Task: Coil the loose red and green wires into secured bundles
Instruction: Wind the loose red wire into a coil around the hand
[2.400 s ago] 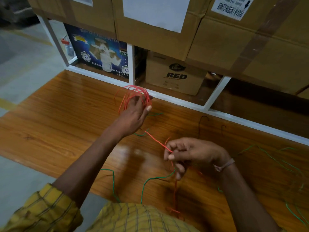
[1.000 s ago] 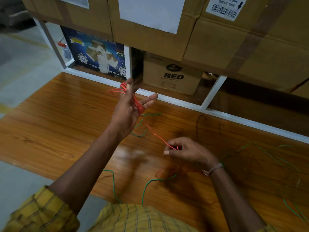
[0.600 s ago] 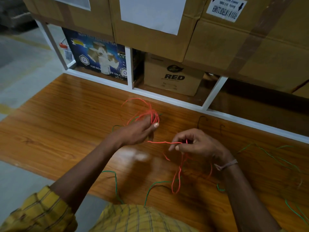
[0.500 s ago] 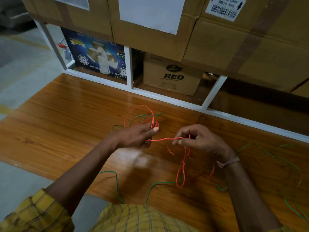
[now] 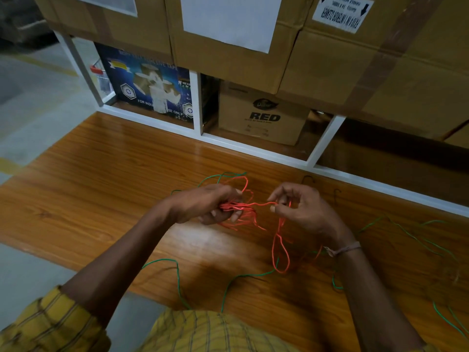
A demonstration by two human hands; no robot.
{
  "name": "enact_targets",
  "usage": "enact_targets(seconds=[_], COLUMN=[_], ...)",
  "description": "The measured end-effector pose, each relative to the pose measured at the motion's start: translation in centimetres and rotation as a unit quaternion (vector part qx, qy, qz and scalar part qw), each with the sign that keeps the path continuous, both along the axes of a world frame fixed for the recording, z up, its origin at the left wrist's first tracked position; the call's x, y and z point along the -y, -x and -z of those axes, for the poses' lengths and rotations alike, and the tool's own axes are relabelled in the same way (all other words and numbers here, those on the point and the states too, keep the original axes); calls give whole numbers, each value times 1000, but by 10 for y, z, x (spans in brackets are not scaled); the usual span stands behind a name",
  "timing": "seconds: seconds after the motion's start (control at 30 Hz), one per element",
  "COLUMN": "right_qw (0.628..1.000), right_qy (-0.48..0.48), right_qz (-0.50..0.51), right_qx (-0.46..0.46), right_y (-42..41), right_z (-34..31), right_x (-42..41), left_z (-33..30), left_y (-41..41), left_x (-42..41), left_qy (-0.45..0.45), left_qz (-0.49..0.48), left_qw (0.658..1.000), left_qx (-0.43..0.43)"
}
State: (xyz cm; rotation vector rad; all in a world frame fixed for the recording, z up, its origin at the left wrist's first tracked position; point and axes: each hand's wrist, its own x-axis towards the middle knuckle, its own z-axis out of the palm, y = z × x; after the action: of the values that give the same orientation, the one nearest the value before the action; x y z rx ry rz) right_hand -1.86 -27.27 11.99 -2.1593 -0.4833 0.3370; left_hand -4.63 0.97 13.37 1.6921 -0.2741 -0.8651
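red coil comes down between the hands

left hand (image 5: 203, 207) now clenches the red wire (image 5: 243, 208) loops low; right hand (image 5: 302, 212) pinches its tail closer, ready to wrap; green wire (image 5: 177, 275) waits.

Red wire (image 5: 241, 208) between both hands

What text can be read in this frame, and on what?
"RED": small cardboard box in the rack; the logo above it is blurred.
"FOR INDU... SE ONLY", partly hidden: blue box.
Upside-down white label on the top right carton: too blurred to read surely.
White sheet on the middle carton: blank.
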Motion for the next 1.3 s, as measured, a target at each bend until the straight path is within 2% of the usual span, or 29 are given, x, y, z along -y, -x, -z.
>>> enact_targets(seconds=[0.1, 0.23, 0.3, 0.47, 0.67, 0.83, 0.93, 1.07, 1.2, 1.3], right_qw=[998, 971, 957, 966, 980, 982, 986, 996, 996, 995], right_qy=[46, 149, 176, 154, 81, 112, 122, 78, 88, 92], right_qz=[-3, 17, 20, -16, -29, -2, 3, -26, -15, -12], right_qx=[40, 185, 228, 207, 179, 153, 116, 35, 29, 42], right_y=[-3, -3, -2, -2, 0, 0, 0, 7, 13, 17], right_z=[4, 7, 5, 8, 9, 14, 21, 29, 33, 34], right_x=[2, -3, -6, -10, -2, -4, 2, 24, 32, 35], left_z=[2, 2, 3, -2, -17, -21, -29, -52, -60, -60], left_y=[1, 3, 3, 5, 7, 8, 12, 9, 3, 2], left_x=[-2, -6, -6, -2, 2, 10, 12, -4, -18, -19], left_qy=[-6, -20, -23, 6, 47, 135, 237, 364, 424, 411], left_qz=[4, 27, 38, 31, -5, -58, -113, -213, -241, -249], left_qw=[1000, 999, 998, 997, 998, 989, 962, 903, 871, 876], left_qx=[-14, -37, -41, -67, -43, -33, -67, -84, -63, -54])
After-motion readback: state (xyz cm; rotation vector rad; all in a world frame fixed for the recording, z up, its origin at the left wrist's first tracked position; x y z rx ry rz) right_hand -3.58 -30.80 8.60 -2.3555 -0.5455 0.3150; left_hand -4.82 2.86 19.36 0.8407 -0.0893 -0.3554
